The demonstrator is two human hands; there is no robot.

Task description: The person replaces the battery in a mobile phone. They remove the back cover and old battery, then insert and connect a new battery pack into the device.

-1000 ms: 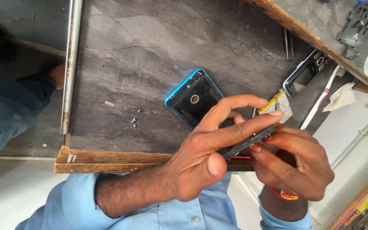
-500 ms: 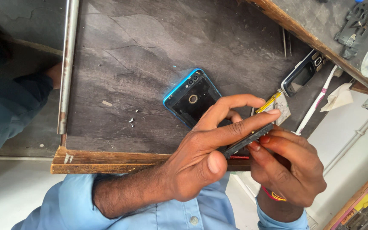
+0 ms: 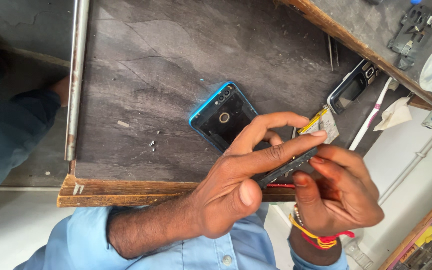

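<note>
Dark wood makes up the tabletop [image 3: 141, 100]. Tiny screws [image 3: 152, 145] lie to the left of a blue phone [image 3: 223, 116], which rests face down with its back open. Just right of the blue phone, the left hand [image 3: 236, 185] and the right hand [image 3: 338, 192] come together and pinch a thin black phone part [image 3: 287, 167] from both sides. Farther right of the blue phone lie a small black phone [image 3: 351, 87] and a white toothbrush [image 3: 371, 116].

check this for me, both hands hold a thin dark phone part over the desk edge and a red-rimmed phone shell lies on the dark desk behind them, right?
Not quite: the phone shell has a blue rim, not red, as the head view shows. The rest stands: the left hand and right hand hold a thin dark phone part over the desk edge.
</note>
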